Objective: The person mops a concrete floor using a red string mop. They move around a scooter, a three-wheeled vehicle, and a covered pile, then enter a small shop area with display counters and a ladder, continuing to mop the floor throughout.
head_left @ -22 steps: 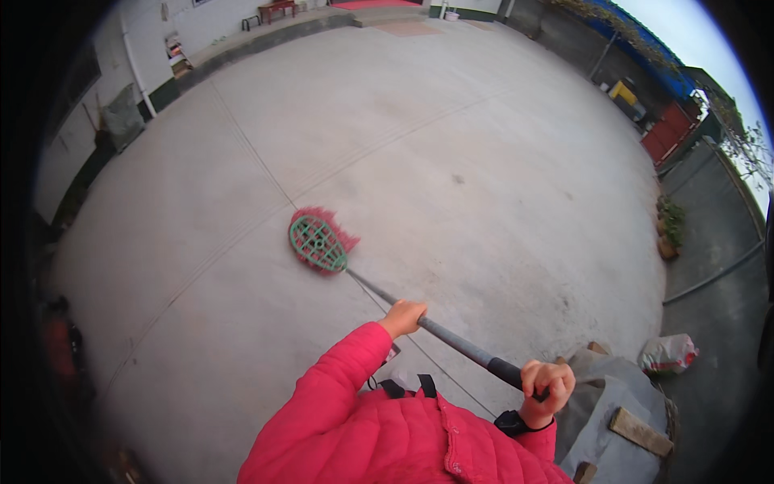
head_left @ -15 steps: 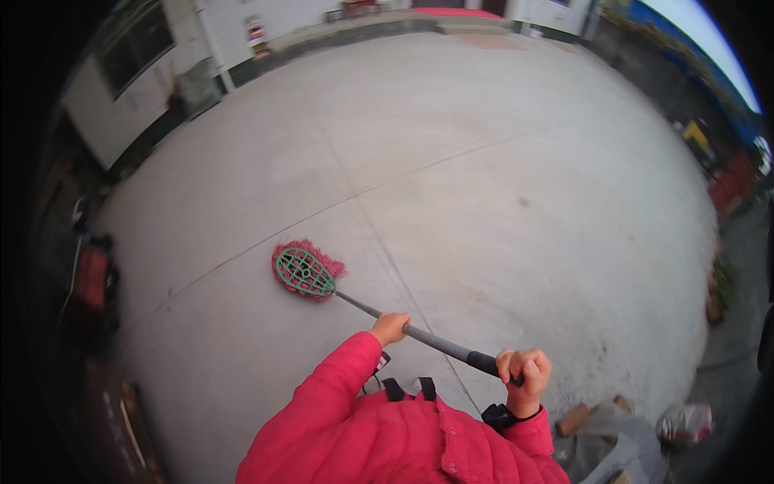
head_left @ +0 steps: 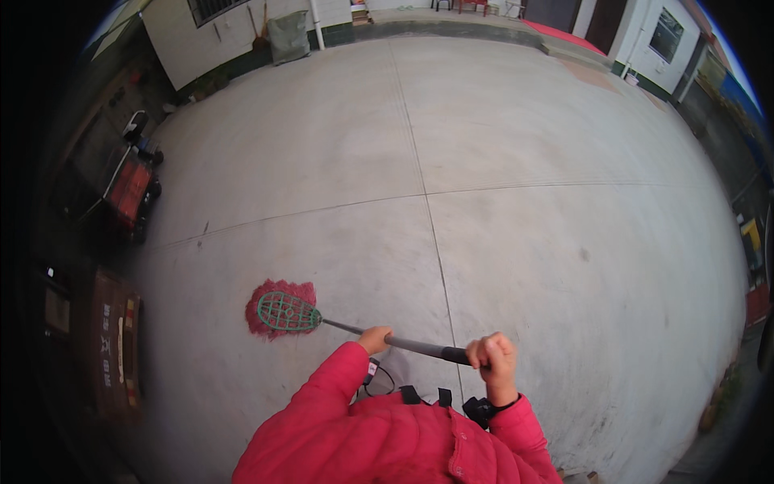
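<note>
We hold a long-handled broom [head_left: 339, 324] across our front, both hands clamped on its grey shaft. Our left hand [head_left: 376, 339] grips the shaft partway down, at about 9 o'clock from our right hand [head_left: 492, 358], which is closed in a fist around the black upper end; the two hands sit apart along the shaft. The shaft runs out toward 10 o'clock to a green lattice head [head_left: 285, 311] with red bristles [head_left: 278, 308] fanned beneath it, lying on the concrete yard [head_left: 516, 202]. A seam in the concrete passes just right of the left hand and runs up toward 12 o'clock. Our red jacket sleeves [head_left: 322, 403] fill the bottom of the view. At 9 o'clock a red cart [head_left: 129, 189] stands near the yard's edge, and a white building [head_left: 242, 20] lies at 11 o'clock
</note>
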### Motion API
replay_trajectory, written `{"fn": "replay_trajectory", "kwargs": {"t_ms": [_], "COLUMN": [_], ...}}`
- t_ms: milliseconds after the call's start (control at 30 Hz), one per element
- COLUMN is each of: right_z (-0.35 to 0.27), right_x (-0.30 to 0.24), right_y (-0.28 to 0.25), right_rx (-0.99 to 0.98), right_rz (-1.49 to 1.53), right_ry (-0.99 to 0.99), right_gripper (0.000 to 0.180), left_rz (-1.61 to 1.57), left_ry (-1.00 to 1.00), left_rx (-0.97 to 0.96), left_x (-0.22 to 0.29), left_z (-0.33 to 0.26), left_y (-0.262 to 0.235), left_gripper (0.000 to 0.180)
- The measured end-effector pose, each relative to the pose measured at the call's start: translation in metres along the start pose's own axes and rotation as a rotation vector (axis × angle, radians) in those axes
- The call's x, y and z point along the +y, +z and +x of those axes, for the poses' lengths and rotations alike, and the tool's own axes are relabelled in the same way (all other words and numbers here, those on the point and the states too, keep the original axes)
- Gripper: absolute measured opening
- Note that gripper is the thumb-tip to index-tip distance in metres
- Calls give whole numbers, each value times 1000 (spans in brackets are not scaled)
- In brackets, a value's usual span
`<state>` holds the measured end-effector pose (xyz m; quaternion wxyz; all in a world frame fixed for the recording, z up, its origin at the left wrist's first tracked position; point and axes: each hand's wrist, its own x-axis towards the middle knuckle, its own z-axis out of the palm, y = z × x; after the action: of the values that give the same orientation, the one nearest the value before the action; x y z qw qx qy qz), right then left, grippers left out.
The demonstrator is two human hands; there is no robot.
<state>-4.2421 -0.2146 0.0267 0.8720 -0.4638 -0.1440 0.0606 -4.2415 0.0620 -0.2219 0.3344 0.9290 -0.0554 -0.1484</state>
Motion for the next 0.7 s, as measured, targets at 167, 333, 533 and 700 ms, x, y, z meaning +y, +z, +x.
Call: {"fn": "replay_trajectory", "kwargs": {"t_ms": [167,333,533,700], "right_z": [-3,1,12,35], "right_x": [23,-4,-12,-16], "right_y": [25,25,66,104], "right_rx": [236,627,712,735], "right_rz": [-158,-421,-563,-628], "right_ry": [-85,-200,-404,-368], "right_gripper": [26,31,27,30], "left_rz": [-74,-115,-96,-51], "left_ry": [140,366,602,607], "left_rx": [-116,-228,-91,-108], "left_x": [-30,9,71,102], "left_z": [22,102,175,214], "left_y": [-3,8,20,-7], "left_gripper": [9,9,12,10]}}
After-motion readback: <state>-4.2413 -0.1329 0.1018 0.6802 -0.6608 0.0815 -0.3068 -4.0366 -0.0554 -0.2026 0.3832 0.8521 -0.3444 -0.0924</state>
